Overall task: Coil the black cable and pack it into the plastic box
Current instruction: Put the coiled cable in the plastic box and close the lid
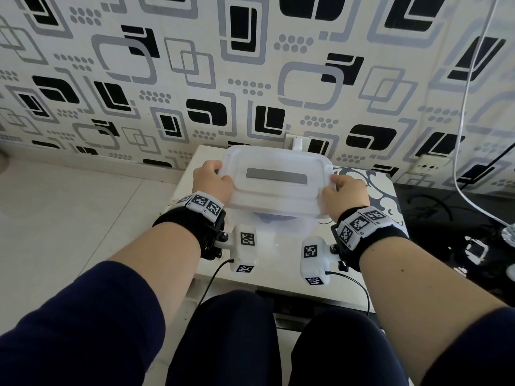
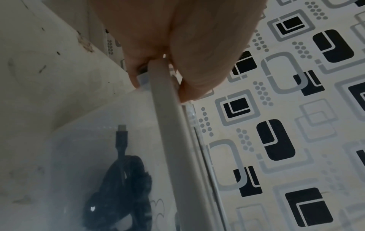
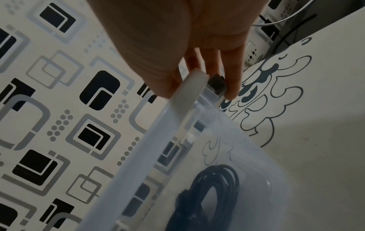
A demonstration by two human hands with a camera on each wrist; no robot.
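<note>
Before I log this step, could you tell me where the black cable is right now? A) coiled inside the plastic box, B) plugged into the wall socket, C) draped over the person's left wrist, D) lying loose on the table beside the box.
A: both wrist views show the black cable coiled behind the translucent wall of the plastic box, which the left hand and right hand grip at its ends.

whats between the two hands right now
The plastic box with its white lid, gripped at the ends by the left hand and right hand; wrist views show the coiled black cable inside.
</note>
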